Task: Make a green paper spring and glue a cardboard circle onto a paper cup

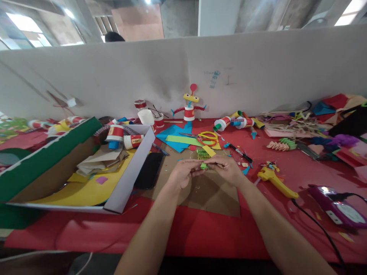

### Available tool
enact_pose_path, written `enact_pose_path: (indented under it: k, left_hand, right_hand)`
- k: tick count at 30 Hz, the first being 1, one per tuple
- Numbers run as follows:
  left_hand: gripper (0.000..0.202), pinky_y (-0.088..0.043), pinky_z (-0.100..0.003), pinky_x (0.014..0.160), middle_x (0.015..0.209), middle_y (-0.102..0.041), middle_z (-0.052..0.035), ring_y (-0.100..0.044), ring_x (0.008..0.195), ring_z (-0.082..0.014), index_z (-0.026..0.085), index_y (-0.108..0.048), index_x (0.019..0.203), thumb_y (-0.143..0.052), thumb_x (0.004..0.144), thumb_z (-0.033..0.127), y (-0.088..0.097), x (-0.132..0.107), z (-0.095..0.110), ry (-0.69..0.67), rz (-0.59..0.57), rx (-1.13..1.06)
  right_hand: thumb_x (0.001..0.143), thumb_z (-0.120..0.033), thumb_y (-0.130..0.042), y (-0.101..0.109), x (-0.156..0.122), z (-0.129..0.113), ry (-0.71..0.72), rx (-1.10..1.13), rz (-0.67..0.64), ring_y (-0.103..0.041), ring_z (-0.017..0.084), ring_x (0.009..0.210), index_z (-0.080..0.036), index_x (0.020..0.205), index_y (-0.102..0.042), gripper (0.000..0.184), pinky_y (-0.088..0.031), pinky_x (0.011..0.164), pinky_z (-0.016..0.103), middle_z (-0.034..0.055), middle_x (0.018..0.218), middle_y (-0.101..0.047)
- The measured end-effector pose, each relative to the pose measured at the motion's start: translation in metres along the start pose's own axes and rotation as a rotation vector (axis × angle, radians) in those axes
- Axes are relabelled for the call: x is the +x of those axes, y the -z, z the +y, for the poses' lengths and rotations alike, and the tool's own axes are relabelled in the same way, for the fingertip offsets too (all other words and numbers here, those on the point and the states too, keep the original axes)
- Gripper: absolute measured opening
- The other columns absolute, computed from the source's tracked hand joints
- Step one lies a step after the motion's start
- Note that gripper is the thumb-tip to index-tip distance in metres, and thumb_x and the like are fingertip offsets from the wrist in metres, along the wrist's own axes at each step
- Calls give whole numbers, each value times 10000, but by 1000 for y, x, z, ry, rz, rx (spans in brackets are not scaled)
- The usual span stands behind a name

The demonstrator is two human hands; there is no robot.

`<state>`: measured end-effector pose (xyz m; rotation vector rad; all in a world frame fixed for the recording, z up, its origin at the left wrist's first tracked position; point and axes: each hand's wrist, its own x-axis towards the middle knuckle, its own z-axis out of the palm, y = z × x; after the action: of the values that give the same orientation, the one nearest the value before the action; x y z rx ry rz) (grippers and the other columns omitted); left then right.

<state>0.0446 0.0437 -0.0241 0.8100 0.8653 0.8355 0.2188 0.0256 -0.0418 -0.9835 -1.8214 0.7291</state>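
Note:
Both of my hands meet over a brown cardboard sheet [212,198]. Between their fingertips is a small green folded paper piece [204,166]. My left hand [185,173] pinches it from the left, and my right hand [226,168] closes on it from the right. Just beyond the fingers lies a green-and-yellow accordion-folded paper strip [203,154] with a yellow end [209,150]. Farther back, yellow-handled scissors [207,136] rest on blue paper [173,134] and a light green strip [181,140].
A box [130,179] with paper cups and paper stands left, beside a black phone [149,170]. A paper-cup figure [189,112] stands at the back. On the right are a yellow glue gun [276,181] with a cord, a purple device [338,206] and a marker [240,152].

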Motion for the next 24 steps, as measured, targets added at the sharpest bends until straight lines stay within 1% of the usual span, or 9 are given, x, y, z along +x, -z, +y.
enact_pose_path:
  k: [5, 7, 11, 13, 16, 17, 19, 21, 24]
  left_hand:
    - [91, -501, -278, 666, 669, -652, -67, -588, 617, -117, 105, -700, 671, -682, 634, 186, -1, 1, 2, 44, 66, 23]
    - [97, -487, -246, 625, 670, -648, -61, -583, 612, -108, 107, -700, 671, -693, 630, 194, -1, 1, 2, 42, 53, 30]
    - [167, -437, -203, 554, 647, -644, -42, -545, 559, -78, 98, -706, 712, -746, 557, 147, -2, 2, 1, 31, 30, 68]
    - [195, -422, -200, 536, 616, -634, -31, -534, 535, -73, 100, -705, 728, -755, 545, 143, -4, 3, -1, 12, 61, 44]
    - [211, -429, -189, 557, 655, -644, -18, -547, 557, -66, 118, -699, 755, -754, 554, 156, -6, 6, -6, -74, 127, -79]
    - [216, -433, -183, 568, 679, -649, -14, -553, 570, -62, 125, -696, 761, -753, 555, 155, -6, 7, -8, -104, 147, -129]
    - [230, -441, -175, 591, 722, -657, -10, -570, 605, -63, 136, -692, 779, -749, 558, 150, -8, 9, -12, -136, 173, -202]
    - [236, -446, -173, 611, 730, -656, -6, -583, 629, -66, 140, -688, 787, -747, 559, 139, -9, 10, -16, -131, 186, -235]
    - [222, -451, -172, 649, 720, -650, 0, -589, 642, -63, 136, -681, 771, -745, 559, 121, -12, 8, -17, -140, 160, -251]
  right_hand:
    - [846, -268, -525, 2, 0, -1, 34, -31, -12, -601, 172, 784, -290, 943, -699, 201, -457, 715, 310, 33, 827, -665]
    - [841, -261, -532, 4, 0, -1, 41, -24, -6, -600, 171, 780, -277, 931, -700, 192, -458, 709, 308, 38, 821, -662]
    - [811, -269, -572, 3, 1, 0, -46, 34, 3, -600, 172, 778, -241, 879, -701, 148, -455, 707, 303, 41, 818, -664]
    - [792, -288, -591, -3, 1, -1, -155, 122, 78, -596, 165, 755, -225, 848, -683, 125, -455, 692, 294, 33, 808, -658]
    - [756, -312, -625, -18, 1, -5, -305, 342, 280, -579, 141, 738, -228, 905, -614, 171, -455, 683, 274, 4, 824, -632]
    - [733, -312, -649, -23, 0, -7, -334, 416, 315, -576, 137, 752, -233, 929, -588, 221, -456, 693, 271, -2, 844, -623]
    - [679, -311, -697, -33, -1, -10, -365, 518, 313, -573, 138, 778, -230, 939, -562, 303, -456, 715, 276, -4, 872, -615]
    - [664, -319, -702, -39, -2, -10, -375, 534, 315, -570, 140, 763, -211, 889, -573, 282, -450, 713, 278, 0, 845, -614]
    - [684, -316, -666, -38, -3, -8, -382, 445, 389, -532, 124, 654, -182, 763, -594, 171, -418, 632, 254, -13, 704, -587]
